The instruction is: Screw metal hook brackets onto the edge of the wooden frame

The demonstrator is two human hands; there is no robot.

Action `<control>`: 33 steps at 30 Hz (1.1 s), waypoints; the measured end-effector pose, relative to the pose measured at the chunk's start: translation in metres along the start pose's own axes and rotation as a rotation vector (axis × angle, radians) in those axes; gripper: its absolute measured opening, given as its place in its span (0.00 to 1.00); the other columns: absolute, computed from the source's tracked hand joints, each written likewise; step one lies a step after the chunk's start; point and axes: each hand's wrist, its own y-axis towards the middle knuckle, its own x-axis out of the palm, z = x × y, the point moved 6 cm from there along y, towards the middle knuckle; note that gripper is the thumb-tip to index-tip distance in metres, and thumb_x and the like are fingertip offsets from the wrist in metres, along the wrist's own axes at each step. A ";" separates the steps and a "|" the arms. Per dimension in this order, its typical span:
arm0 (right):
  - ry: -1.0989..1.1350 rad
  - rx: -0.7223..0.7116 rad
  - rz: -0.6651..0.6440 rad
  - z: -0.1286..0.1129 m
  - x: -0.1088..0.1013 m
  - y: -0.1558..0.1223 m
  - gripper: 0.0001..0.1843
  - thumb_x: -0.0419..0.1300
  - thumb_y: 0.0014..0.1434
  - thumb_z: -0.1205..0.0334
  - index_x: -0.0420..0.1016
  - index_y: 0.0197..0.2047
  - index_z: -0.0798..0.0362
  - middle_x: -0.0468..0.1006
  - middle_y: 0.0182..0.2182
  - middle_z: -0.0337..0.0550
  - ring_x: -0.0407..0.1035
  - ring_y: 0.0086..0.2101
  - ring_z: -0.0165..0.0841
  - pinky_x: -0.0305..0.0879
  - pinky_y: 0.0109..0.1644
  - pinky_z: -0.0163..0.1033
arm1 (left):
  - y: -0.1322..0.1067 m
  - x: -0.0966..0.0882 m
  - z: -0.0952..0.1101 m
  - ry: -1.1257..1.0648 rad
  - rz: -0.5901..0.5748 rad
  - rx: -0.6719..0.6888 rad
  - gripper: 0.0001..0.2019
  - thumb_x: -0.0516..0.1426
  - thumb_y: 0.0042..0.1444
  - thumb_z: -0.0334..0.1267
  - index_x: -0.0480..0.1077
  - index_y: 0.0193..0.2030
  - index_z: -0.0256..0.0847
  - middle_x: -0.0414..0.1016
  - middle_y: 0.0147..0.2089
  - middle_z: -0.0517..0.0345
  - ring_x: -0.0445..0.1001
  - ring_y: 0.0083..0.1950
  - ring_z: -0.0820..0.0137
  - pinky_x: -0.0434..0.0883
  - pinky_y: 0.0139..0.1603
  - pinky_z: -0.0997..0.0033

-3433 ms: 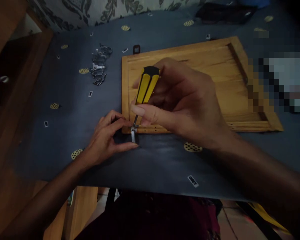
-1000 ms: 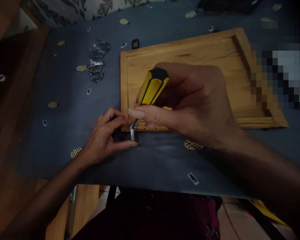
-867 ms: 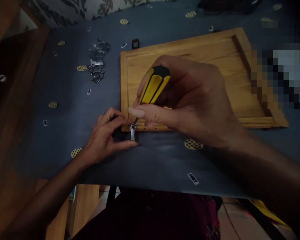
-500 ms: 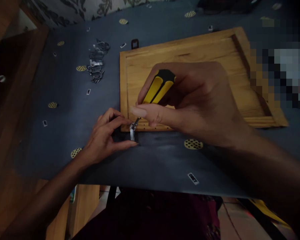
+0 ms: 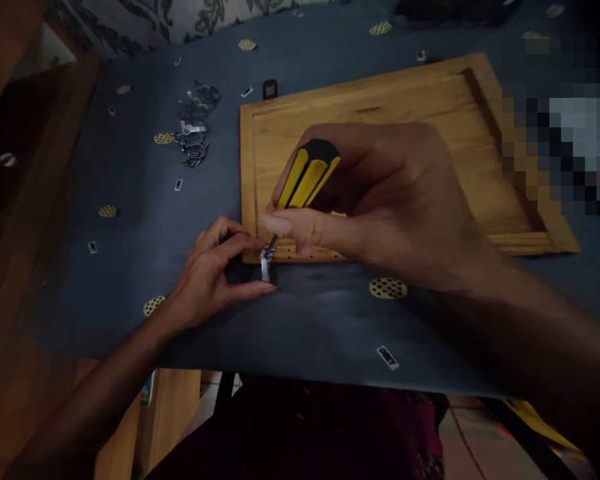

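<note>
A yellow-and-black screwdriver (image 5: 307, 177) is gripped in my right hand (image 5: 380, 213), leaning with its handle up and to the right. Its thin shaft runs down to a small silver metal fitting (image 5: 265, 265) at the near left corner of a framed wooden panel (image 5: 300, 113). The fitting's upper end sits on the panel's edge and its lower part sticks out past it. My left hand (image 5: 215, 270) pinches the fitting, index finger at its top and thumb at its lower end. Whether a screw is under the tip is too small to tell.
Several metal fittings and screws (image 5: 194, 130) lie in a loose pile on the blue patterned tablecloth (image 5: 145, 207), left of the panel. A small dark rectangular piece (image 5: 270, 89) lies by the panel's far edge. Dark wooden furniture (image 5: 25, 200) borders the left side.
The screwdriver handle has turned in my right fingers and tipped slightly left, more upright. My left hand and the fitting stay in place.
</note>
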 end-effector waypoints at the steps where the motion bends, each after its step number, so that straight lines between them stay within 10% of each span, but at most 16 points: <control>1: -0.013 -0.009 0.011 0.000 0.000 0.001 0.21 0.76 0.59 0.44 0.75 0.30 0.49 0.77 0.29 0.35 0.69 0.26 0.27 0.67 0.26 0.34 | 0.000 0.000 0.000 0.001 -0.001 0.007 0.22 0.74 0.55 0.52 0.79 0.53 0.53 0.75 0.51 0.56 0.75 0.54 0.57 0.73 0.54 0.54; 10: -0.167 -0.193 0.377 -0.014 -0.014 -0.005 0.15 0.74 0.65 0.55 0.74 0.32 0.46 0.78 0.33 0.33 0.70 0.27 0.27 0.66 0.29 0.37 | -0.001 0.001 0.000 -0.040 0.022 0.033 0.23 0.74 0.55 0.52 0.79 0.55 0.48 0.74 0.50 0.55 0.74 0.52 0.60 0.71 0.53 0.56; 18: -0.128 -0.187 0.311 -0.007 -0.006 -0.005 0.20 0.71 0.63 0.39 0.74 0.33 0.44 0.79 0.31 0.35 0.68 0.23 0.30 0.65 0.25 0.39 | 0.000 0.000 0.002 -0.059 0.011 0.042 0.22 0.72 0.58 0.53 0.78 0.55 0.48 0.72 0.50 0.55 0.74 0.52 0.61 0.71 0.53 0.57; 33: -0.110 -0.116 0.218 -0.004 -0.002 -0.006 0.12 0.76 0.61 0.51 0.78 0.35 0.44 0.78 0.31 0.33 0.72 0.26 0.30 0.70 0.24 0.37 | 0.000 0.000 0.003 -0.030 0.007 0.026 0.21 0.73 0.57 0.51 0.78 0.54 0.48 0.75 0.52 0.56 0.75 0.54 0.59 0.72 0.56 0.55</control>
